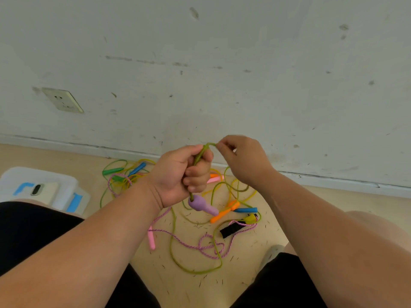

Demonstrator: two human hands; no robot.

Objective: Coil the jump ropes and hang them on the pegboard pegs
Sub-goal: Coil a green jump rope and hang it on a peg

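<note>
Green jump rope [195,271]: an olive cord. It runs up through your left fist and arches across to your right fingers, and its slack lies in one wide loop on the floor [289,210] between your knees.
Purple handle [201,204]: fixed to the cord's end, it hangs tilted just below your left fist.
Left hand [178,174]: clenched round the green cord. The fingers are curled tight, and the cord leaves the fist at the top by the thumb and at the bottom by the little finger.
Right hand [242,161]: pinches the top of the cord's arch between thumb and forefinger, just beside the left hand and slightly above it.
Pink speckled rope [184,242]: lies loose on the floor and crosses the green loop in a small tangle. One pink handle [151,238] lies beside your left forearm.
Far heap: more ropes in a tangle near the foot of the wall [222,63], behind your left hand — a green handle [112,171] and a blue handle [138,168] show among yellow and green cords.
Near cluster: an orange handle [224,212], a second blue handle [245,210] and a yellow handle [250,218] lie close together, right of the purple one.
Black strap [231,230]: on the floor, just below the yellow handle.
Wall socket [63,100]: on the wall, upper left.
White box [64,185]: on the floor at far left, with a phone [42,190] on top.
</note>
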